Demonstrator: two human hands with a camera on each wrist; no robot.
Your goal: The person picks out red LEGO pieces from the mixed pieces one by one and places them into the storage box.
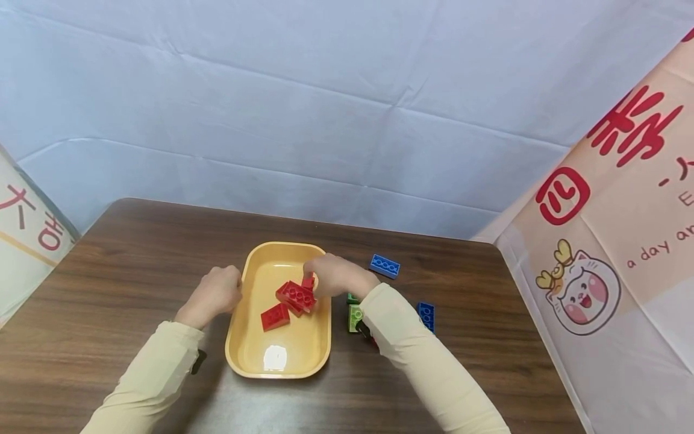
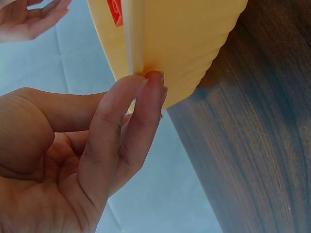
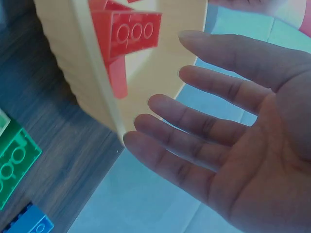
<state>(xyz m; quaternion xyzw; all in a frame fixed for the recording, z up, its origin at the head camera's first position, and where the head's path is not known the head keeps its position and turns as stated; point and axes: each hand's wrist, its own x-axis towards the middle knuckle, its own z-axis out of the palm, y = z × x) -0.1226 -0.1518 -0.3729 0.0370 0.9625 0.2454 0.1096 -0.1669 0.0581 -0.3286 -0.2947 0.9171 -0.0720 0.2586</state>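
Note:
A yellow tray (image 1: 252, 355) lies on the wooden table with several red bricks (image 1: 275, 316) piled inside. My left hand (image 1: 217, 291) is at its left side, and in the left wrist view the curled fingers (image 2: 146, 97) pinch the tray's rim. Above the tray's right edge hovers my right hand (image 1: 336, 276), its fingers (image 3: 194, 121) spread loosely, with nothing in them. One red brick (image 3: 136, 33) stands tilted on others, apart from those fingertips in the right wrist view.
Right of the tray lie a light green brick (image 1: 355, 318), a green brick (image 3: 17, 160) and two blue bricks, one farther back (image 1: 385, 266) and one nearer (image 1: 426, 316). My right sleeve partly covers that group. A pale cloth hangs behind the table (image 1: 179, 223).

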